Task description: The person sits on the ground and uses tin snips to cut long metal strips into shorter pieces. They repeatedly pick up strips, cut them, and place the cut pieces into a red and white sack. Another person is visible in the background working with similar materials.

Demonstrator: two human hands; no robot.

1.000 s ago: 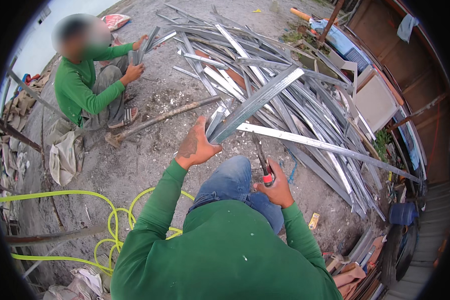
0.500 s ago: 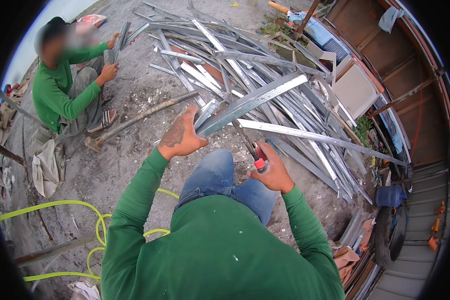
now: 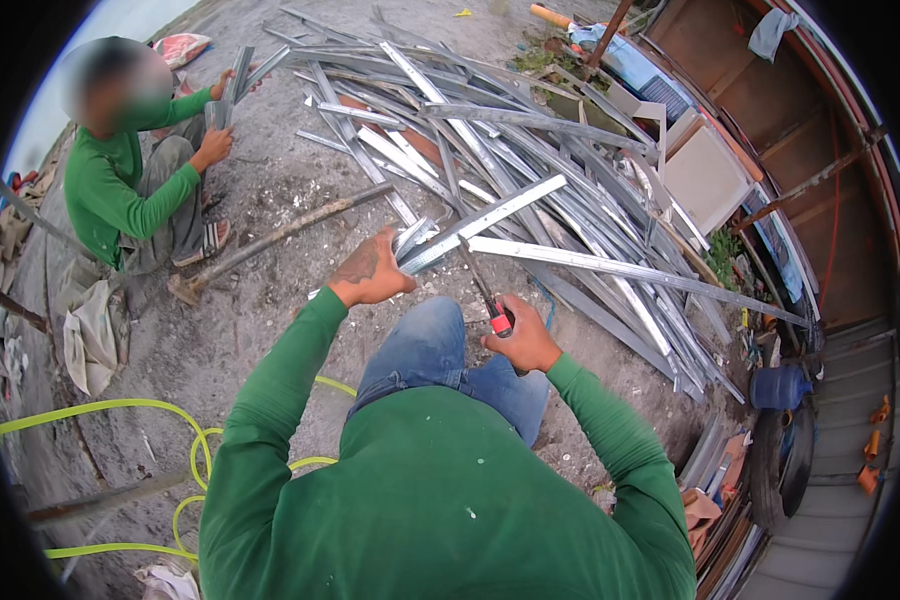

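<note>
My left hand (image 3: 375, 270) is closed round the near end of a silvery metal channel (image 3: 490, 220). The channel slants up to the right over a heap of similar pieces. My right hand (image 3: 523, 335) grips a hand tool (image 3: 484, 285) with a long dark metal front and a red-and-black handle; its exact kind is hard to make out. The tool's tip points up and left, close to the channel's lower edge; whether they touch I cannot tell. Short metal offcuts (image 3: 410, 235) lie beside my left fingers.
A tangled heap of metal channels (image 3: 580, 220) spreads ahead. At far left a crouching co-worker (image 3: 120, 190) holds metal pieces (image 3: 232, 90). A wooden-handled tool (image 3: 280, 238) lies on the ground left of me. A yellow-green hose (image 3: 120, 405) loops at left; a blue jug (image 3: 780, 388) stands at right.
The channel in my left hand has swung, its far end now lower and further left. My left hand has shifted slightly right, and my right hand with the tool slightly left and down.
</note>
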